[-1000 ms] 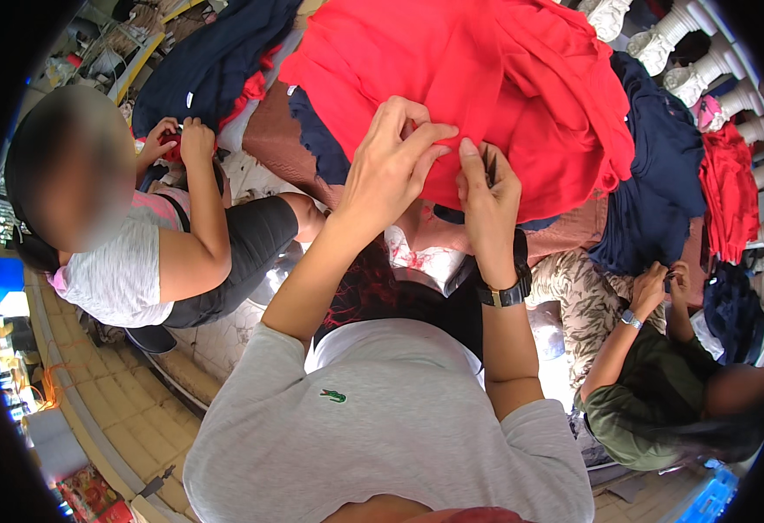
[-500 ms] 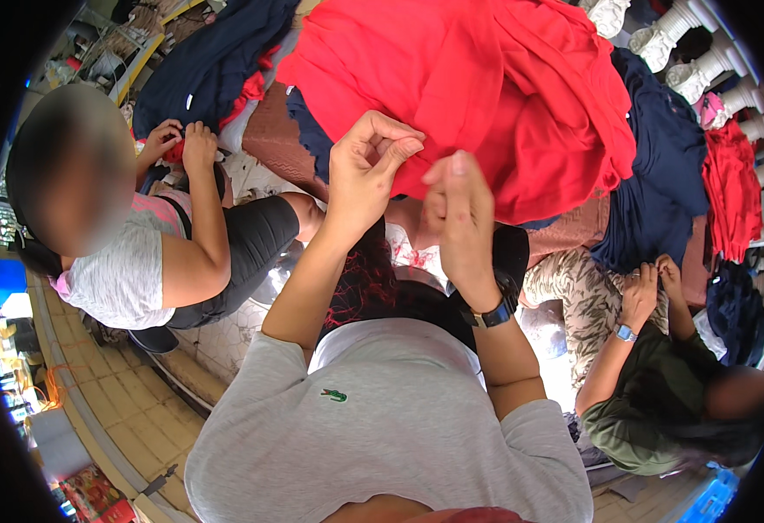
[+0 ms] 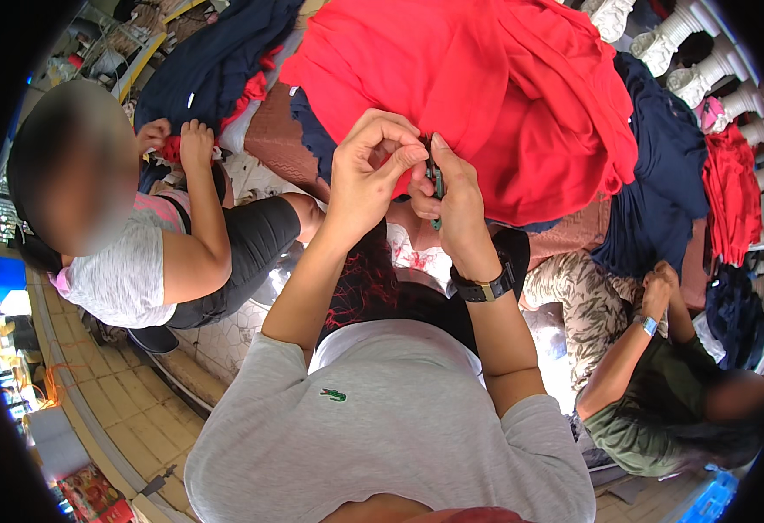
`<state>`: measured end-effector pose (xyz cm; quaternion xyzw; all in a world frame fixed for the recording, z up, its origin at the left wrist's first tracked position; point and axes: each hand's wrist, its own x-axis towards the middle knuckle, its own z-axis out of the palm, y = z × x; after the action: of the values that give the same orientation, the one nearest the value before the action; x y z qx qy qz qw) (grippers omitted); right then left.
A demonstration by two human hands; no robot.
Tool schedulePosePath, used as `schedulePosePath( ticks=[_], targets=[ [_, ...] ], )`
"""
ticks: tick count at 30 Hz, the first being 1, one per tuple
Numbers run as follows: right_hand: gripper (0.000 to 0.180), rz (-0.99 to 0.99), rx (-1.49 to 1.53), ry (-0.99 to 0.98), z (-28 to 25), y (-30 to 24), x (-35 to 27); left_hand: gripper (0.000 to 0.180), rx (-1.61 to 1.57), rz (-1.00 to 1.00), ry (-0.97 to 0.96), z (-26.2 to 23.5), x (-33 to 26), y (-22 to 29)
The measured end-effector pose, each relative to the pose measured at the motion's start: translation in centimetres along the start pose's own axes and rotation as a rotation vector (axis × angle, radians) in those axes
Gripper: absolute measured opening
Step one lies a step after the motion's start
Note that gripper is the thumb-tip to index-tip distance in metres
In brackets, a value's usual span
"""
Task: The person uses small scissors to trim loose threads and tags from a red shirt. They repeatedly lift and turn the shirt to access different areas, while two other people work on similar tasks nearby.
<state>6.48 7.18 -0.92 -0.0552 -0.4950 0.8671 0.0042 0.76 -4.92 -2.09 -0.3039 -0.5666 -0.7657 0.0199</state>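
Observation:
My left hand (image 3: 373, 170) is closed in a pinch, thumb against forefinger; whatever it pinches is too small to make out. Close beside it, my right hand (image 3: 459, 205) is wrapped round small dark green thread snips (image 3: 436, 179). Their dark tip points up, next to the left fingertips. Just beyond both hands spreads a large heap of bright red cloth (image 3: 478, 87).
Navy cloth (image 3: 658, 166) hangs at the right, with more navy cloth (image 3: 199, 65) far left. A brown covered surface (image 3: 273, 131) lies under the heap. One co-worker (image 3: 182, 253) sits at my left, another (image 3: 652, 392) at my right. White balusters (image 3: 691, 74) line the far right.
My right hand has turned and come left toward the pinching left hand, and the snips now show in it. My left hand has barely moved.

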Motion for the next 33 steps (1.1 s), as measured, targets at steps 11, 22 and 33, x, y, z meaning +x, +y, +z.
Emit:
schedulePosePath(
  ticks=[11,22,33],
  targets=[
    [0.043,-0.381,-0.397,0.296,-1.9,-1.4,-3.4,0.013,0.493,-0.524,-0.596,-3.9,-2.0,6.2],
    [0.017,-0.477,-0.517,0.321,-3.3,0.2,-0.6,0.02,0.954,0.277,0.309,-8.4,5.8,0.8],
    [0.015,-0.345,-0.296,0.318,-4.1,-2.1,-1.8,0.011,0.617,-0.655,-0.674,-8.6,-5.8,5.1]
  ],
)
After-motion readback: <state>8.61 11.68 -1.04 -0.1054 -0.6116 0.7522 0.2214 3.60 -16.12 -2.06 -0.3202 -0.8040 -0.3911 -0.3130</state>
